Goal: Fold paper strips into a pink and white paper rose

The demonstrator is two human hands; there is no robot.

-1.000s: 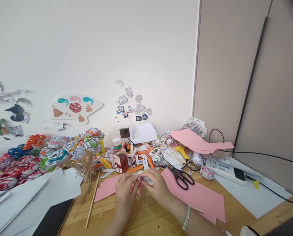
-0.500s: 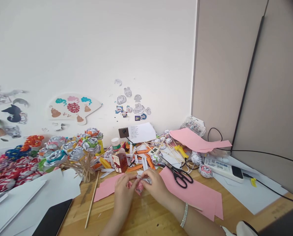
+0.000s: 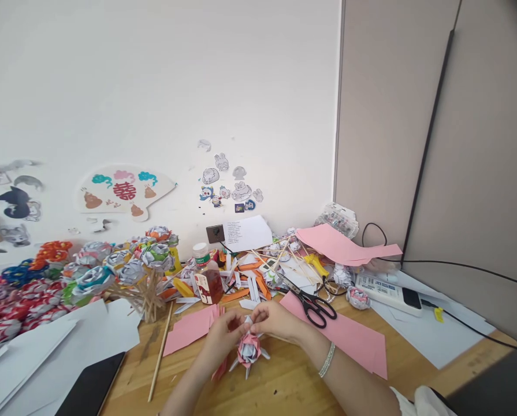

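Observation:
A pink and white folded paper flower with pointed white tips hangs just above the wooden table, in front of my fingers. My left hand pinches its upper edge from the left. From the right, my right hand grips the same edge with thumb and forefinger, close to a white folded tip. The fingertips of both hands nearly meet there. Pink paper strips lie beside my left hand. Black-handled scissors rest on pink sheets to the right of my right hand.
Finished paper flowers on sticks crowd the left back. A jar of reddish liquid stands behind my hands, amid folded paper pieces. A wooden stick and a black tablet-like object lie at left. A white power strip sits at right.
The paper flower has turned, so its open face and white tips now show below my fingers. My hands have shifted slightly, and the camera view has moved a little.

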